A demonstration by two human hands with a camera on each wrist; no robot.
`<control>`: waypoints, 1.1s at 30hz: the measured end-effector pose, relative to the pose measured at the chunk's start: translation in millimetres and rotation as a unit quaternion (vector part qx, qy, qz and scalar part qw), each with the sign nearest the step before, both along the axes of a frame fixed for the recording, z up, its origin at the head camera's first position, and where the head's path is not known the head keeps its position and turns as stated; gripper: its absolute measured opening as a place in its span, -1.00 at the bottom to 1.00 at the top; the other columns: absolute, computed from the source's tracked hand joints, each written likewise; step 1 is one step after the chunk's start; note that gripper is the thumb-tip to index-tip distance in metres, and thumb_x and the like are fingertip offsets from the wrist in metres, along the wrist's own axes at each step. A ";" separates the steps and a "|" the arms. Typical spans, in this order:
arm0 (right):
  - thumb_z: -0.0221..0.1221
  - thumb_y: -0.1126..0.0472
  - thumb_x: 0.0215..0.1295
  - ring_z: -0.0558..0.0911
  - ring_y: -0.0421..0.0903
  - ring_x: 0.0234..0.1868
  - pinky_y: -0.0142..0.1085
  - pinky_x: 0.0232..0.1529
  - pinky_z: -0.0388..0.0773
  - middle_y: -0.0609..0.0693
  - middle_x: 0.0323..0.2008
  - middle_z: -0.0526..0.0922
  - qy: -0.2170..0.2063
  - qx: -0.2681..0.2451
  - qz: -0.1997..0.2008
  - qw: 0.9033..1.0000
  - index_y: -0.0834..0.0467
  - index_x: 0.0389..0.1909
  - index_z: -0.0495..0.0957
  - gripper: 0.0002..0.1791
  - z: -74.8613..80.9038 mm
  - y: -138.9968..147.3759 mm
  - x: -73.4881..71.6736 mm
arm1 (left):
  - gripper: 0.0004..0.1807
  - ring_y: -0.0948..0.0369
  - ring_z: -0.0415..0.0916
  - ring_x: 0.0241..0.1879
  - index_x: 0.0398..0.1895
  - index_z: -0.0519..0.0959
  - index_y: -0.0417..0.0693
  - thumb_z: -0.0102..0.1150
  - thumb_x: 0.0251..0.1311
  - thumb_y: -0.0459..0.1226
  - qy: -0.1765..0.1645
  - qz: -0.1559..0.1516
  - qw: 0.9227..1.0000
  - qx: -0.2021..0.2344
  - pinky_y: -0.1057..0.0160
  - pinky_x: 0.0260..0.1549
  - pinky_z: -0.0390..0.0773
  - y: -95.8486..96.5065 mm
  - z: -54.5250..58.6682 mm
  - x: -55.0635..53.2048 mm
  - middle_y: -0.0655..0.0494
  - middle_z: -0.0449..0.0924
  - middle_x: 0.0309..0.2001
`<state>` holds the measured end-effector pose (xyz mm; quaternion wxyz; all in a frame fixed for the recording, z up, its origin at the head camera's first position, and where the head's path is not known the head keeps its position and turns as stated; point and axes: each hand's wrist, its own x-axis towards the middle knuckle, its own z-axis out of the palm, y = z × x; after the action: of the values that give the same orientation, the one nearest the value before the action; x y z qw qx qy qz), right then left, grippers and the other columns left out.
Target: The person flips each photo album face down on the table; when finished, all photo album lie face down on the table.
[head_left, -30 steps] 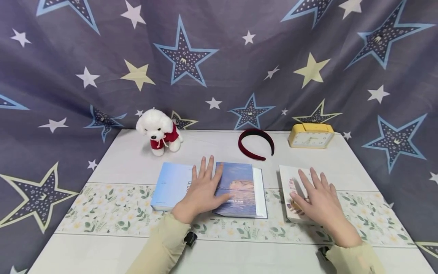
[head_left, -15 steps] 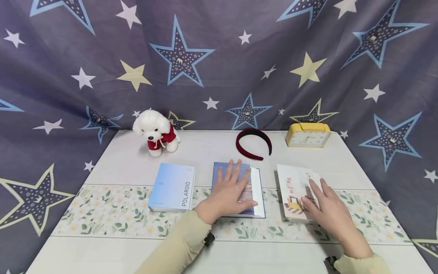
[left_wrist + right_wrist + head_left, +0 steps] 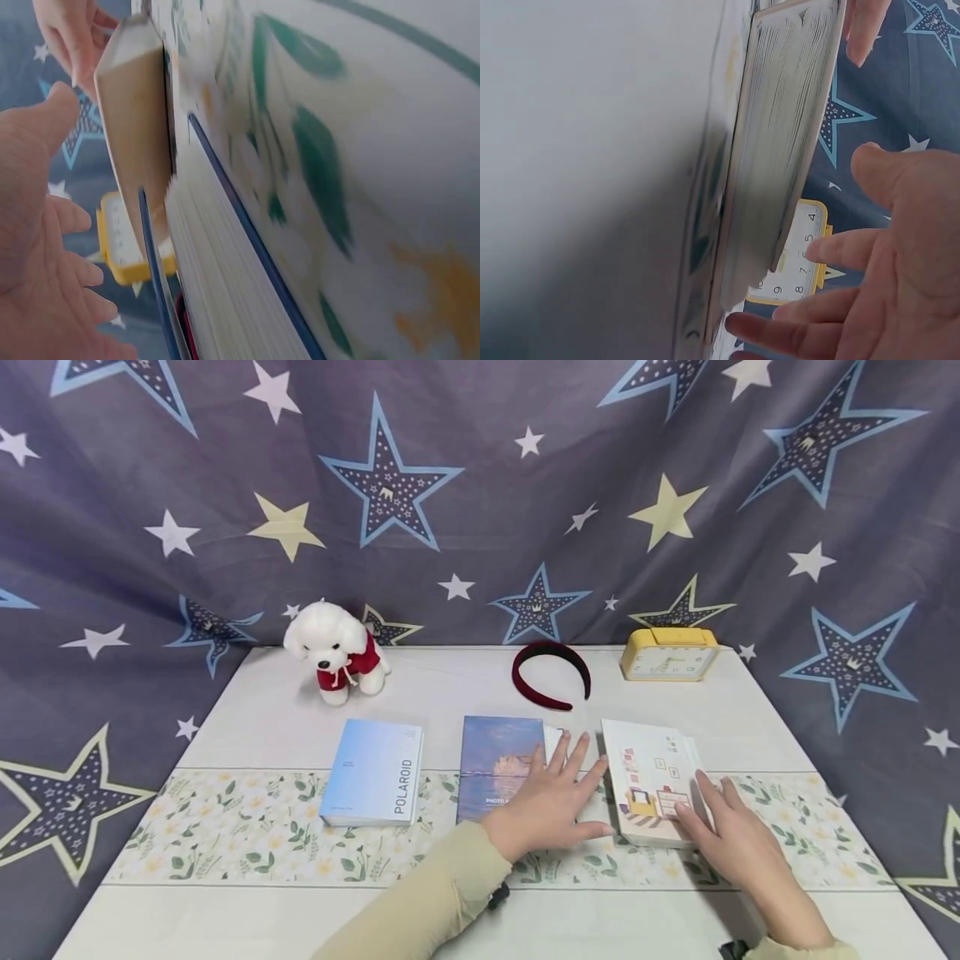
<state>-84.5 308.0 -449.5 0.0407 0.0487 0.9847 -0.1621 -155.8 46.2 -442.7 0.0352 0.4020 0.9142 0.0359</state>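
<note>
My left hand (image 3: 546,810), fingers spread, hovers over the right side of the blue photo album (image 3: 491,764), hiding its lower right part. In the left wrist view the album's pages (image 3: 217,262) stand between dark blue covers, and the hand's palm is beside the front cover. My right hand (image 3: 742,847) is at the right edge of a white album with a drawn room on its cover (image 3: 641,752), thumb over the cover. The right wrist view shows that album's page edges (image 3: 784,112), with loosely extended fingers (image 3: 802,334) near them.
A light blue album marked POLAROID (image 3: 375,768) lies to the left. Behind stand a white toy dog (image 3: 330,643) in red, a dark red headband (image 3: 525,681) and a yellow clock (image 3: 671,656). A starry curtain (image 3: 450,485) hangs behind the table (image 3: 225,918).
My left hand has travelled right, from between the POLAROID and blue albums to the blue album's right side. My right hand has drawn back from over the white album's cover to its right edge.
</note>
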 end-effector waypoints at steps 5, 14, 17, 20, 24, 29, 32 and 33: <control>-0.20 -0.34 0.43 0.13 0.65 0.22 0.44 0.07 0.21 0.69 0.30 -0.05 -0.026 -0.014 -0.015 0.999 0.41 0.44 0.04 -0.05 2.4 1.6 2.2 | -0.05 -0.08 -0.50 0.50 0.58 -0.14 0.16 -0.29 0.26 0.40 0.005 -0.010 1.000 -0.012 -0.22 0.38 -0.16 17.8 0.2 2.6 -0.11 -0.40 0.56; -0.22 -0.29 0.47 0.10 0.65 0.24 0.48 0.08 0.14 0.70 0.28 -0.01 -0.021 -0.036 -0.017 0.999 0.46 0.42 0.05 -0.08 6.5 4.5 6.6 | -0.20 -0.07 -0.41 0.52 0.57 -0.08 0.27 -0.40 0.34 0.33 0.000 -0.044 0.999 -0.031 -0.17 0.40 -0.15 36.1 -0.8 8.8 -0.08 -0.37 0.57; -0.22 -0.30 0.46 0.10 0.62 0.26 0.47 0.10 0.13 0.68 0.27 0.05 -0.023 -0.041 -0.021 0.999 0.46 0.41 0.07 -0.08 7.5 3.7 6.6 | -0.28 -0.05 -0.39 0.52 0.56 -0.05 0.34 -0.41 0.39 0.27 -0.002 -0.057 0.998 -0.030 -0.17 0.40 -0.12 38.8 -3.6 9.2 -0.08 -0.36 0.57; -0.21 -0.29 0.46 0.15 0.58 0.27 0.44 0.12 0.17 0.64 0.26 0.14 -0.025 -0.052 -0.021 0.998 0.46 0.41 0.08 -0.09 8.6 3.7 5.6 | -0.34 0.00 -0.34 0.53 0.55 -0.01 0.39 -0.39 0.42 0.23 -0.005 -0.063 0.998 -0.031 -0.15 0.40 -0.08 40.7 -5.7 9.5 -0.06 -0.31 0.57; -0.23 -0.28 0.48 0.38 0.51 0.16 0.35 0.02 0.37 0.59 0.19 0.32 -0.033 -0.081 -0.028 0.996 0.46 0.41 0.09 -0.11 11.4 4.9 3.8 | -0.38 0.02 -0.26 0.52 0.52 0.06 0.44 -0.35 0.43 0.21 -0.007 -0.063 0.997 -0.033 -0.13 0.39 0.00 42.5 -5.9 10.8 -0.03 -0.20 0.56; -0.31 -0.31 0.47 0.34 0.51 0.20 0.34 0.07 0.35 0.56 0.27 0.23 -0.065 -0.131 -0.060 0.988 0.40 0.45 0.03 -0.10 16.8 4.6 1.2 | -0.41 -0.02 -0.20 0.51 0.50 0.12 0.47 -0.27 0.42 0.19 -0.011 -0.056 0.998 -0.031 -0.12 0.36 0.09 42.8 -4.3 13.5 -0.04 -0.13 0.55; -0.33 -0.31 0.48 0.18 0.53 0.30 0.37 0.18 0.19 0.54 0.37 0.05 -0.067 -0.175 -0.080 0.979 0.38 0.47 -0.02 -0.10 17.3 4.9 1.2 | -0.40 -0.04 -0.18 0.51 0.50 0.13 0.47 -0.22 0.41 0.17 -0.014 -0.052 0.998 -0.028 -0.11 0.34 0.15 42.6 -3.3 14.5 -0.05 -0.11 0.54; -0.34 -0.31 0.48 0.12 0.53 0.32 0.37 0.21 0.14 0.52 0.39 0.01 -0.065 -0.192 -0.085 0.976 0.38 0.48 -0.03 -0.10 16.6 5.7 1.2 | -0.40 -0.04 -0.17 0.51 0.50 0.14 0.46 -0.21 0.41 0.17 -0.016 -0.051 0.998 -0.027 -0.11 0.33 0.17 42.5 -3.1 14.7 -0.05 -0.10 0.54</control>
<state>-83.4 313.7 -432.9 0.0997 0.1339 0.9228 -0.3474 -141.1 88.7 -445.9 0.0621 0.4465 0.8925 0.0158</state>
